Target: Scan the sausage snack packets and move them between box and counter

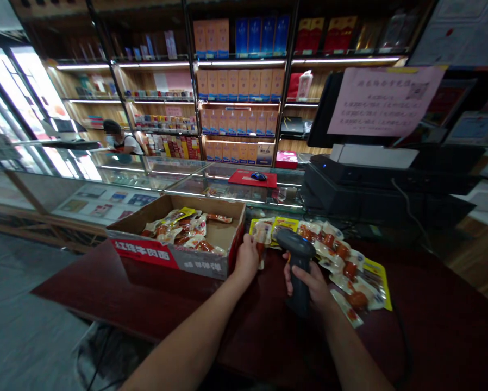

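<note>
Dark grey barcode scanner (296, 259) sits clenched upright in my right hand (311, 286), and I see the yellow-edged snack packet (263, 232) just left of its head, pinched in the fingers of my left hand (247, 259) beside the right wall of the cardboard box (179, 258) on the red-brown counter (146, 307).

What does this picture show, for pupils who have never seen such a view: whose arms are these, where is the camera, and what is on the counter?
No machine here: one camera sits on a person's head, looking forward and down, so you see their own two arms. The left hand grips a snack packet beside a box that holds more. The right hand holds a dark scanner. A row of packets lies on the dark red counter. Behind stand a till and shelves; another person is far off.
</note>
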Demonstrator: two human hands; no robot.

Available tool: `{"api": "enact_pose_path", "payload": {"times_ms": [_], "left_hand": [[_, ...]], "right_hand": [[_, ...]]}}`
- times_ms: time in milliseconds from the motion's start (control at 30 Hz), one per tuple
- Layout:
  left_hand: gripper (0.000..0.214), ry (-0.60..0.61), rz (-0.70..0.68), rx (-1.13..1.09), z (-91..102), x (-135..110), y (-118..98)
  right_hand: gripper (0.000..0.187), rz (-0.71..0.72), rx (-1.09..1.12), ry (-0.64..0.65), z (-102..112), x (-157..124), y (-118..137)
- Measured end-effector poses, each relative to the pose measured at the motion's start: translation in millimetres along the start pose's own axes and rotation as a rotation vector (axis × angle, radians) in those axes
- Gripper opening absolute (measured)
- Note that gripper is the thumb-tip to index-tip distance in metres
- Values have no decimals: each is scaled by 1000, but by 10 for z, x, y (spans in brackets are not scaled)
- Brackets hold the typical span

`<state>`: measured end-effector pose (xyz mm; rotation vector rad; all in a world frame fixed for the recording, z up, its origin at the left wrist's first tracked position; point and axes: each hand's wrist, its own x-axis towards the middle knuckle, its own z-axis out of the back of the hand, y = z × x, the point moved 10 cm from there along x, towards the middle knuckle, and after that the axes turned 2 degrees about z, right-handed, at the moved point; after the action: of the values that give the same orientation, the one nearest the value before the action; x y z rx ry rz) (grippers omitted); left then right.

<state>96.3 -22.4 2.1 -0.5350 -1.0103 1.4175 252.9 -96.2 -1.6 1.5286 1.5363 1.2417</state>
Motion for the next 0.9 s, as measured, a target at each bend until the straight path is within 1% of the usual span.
{"api": "enact_pose_path", "payload": {"times_ms": [67, 100, 200, 333, 467, 600, 767, 900], "left_hand": [[10, -61, 41, -39, -43, 67, 206], [10, -88, 47, -50, -47, 101, 275], [9, -125, 28, -73, -48, 166, 358], [9, -142, 28, -80, -42, 159, 364], [10, -141, 37, -80, -37, 142, 349], [10, -135, 35, -78, -28, 133, 340], [12, -161, 7, -23, 5, 109, 313], [13, -150, 32, -33, -3, 111, 328]], "right_hand": [[33, -16, -50, 3, 15, 13, -23], [33, -26, -67, 9, 14, 17, -37], [35, -54, -87, 32, -6, 18, -77], [36, -72, -110, 42, -25, 19, -112], [35, -82, -118, 11, 9, 26, -128], [35, -76, -122, 2, 14, 27, -117], [31, -63, -136, -1, -2, 20, -81], [32, -78, -138, -2, 2, 25, -89]]}}
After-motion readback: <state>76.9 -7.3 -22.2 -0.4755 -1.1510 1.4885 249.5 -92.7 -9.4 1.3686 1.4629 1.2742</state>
